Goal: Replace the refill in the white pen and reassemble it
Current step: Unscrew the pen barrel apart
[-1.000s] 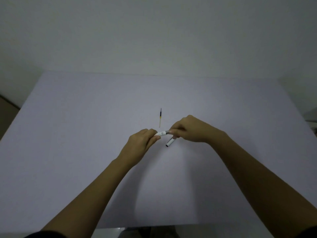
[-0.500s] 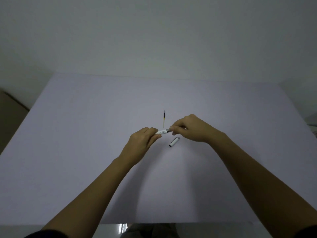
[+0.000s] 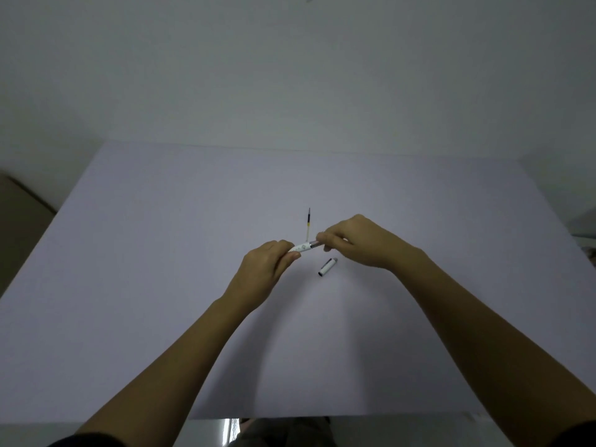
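I hold the white pen level above the table's middle. My left hand grips its white barrel. My right hand pinches the silver front section of the same pen. The pen's white cap lies on the table just below my right hand, apart from the pen. A thin refill with a dark tip and yellow band lies on the table just beyond the pen, pointing away from me. The part of the pen inside each fist is hidden.
The white table spreads wide on all sides, its near edge low in the view. A plain wall stands behind it. A brown surface shows past the table's left edge.
The cap, held under my right hand a second ago, now lies free on the table. Both hands keep their grip on the pen and have barely moved; the view tilted up a little.
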Motion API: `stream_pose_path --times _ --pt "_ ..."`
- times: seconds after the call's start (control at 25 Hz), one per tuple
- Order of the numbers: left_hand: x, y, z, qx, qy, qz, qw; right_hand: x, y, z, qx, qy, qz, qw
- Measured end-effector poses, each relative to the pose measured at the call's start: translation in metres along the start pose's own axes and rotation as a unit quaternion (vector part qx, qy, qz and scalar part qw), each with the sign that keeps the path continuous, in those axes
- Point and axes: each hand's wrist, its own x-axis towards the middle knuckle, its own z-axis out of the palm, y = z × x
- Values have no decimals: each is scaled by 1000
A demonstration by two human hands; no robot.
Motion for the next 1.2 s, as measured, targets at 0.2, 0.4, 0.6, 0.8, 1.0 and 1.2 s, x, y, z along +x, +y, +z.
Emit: stream_pose_path --times 0.2,0.4,0.6,0.8,1.0,1.2 --pt "2 2 -3 -8 6 9 1000 0 -6 -4 54 56 -45 996" --pt "3 1 -7 -18 17 11 1000 -1 -7 -5 80 53 -37 995" --pt "3 0 -8 -23 13 12 1000 1 -7 -3 64 47 -26 997" --pt "8 3 -10 -27 21 19 999 -2 -11 -7 91 85 -56 991" --pt "9 3 -8 -32 22 22 999 1 -9 -7 77 74 -9 994" --pt "10 5 -9 -36 35 23 998 -2 -12 -10 117 96 -46 987"
